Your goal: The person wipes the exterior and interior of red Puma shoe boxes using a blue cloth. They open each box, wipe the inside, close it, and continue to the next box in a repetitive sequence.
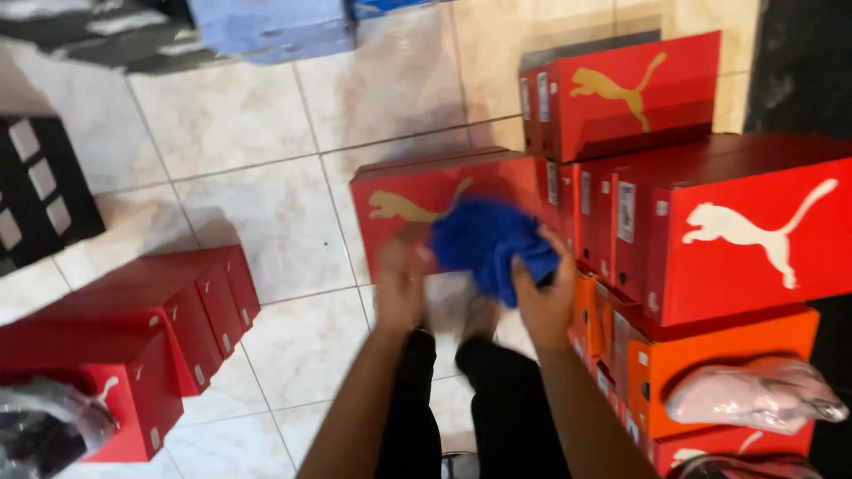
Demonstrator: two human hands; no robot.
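Note:
A red shoe box (pixel 404 200) with a gold animal logo stands on the tiled floor in front of me. My left hand (pixel 399 284) grips its lower edge, blurred by motion. My right hand (pixel 543 297) holds a crumpled blue cloth (pixel 488 241) against the box's front face. My legs in black trousers (pixel 484 399) show below the hands.
Stacked red and orange shoe boxes (pixel 737 239) rise at the right, with a pink shoe in clear plastic (pixel 754 395) on an orange one. More red boxes (pixel 151 328) lie at the lower left. A black box (pixel 40 191) sits at the left, blue boxes (pixel 271 27) at the top.

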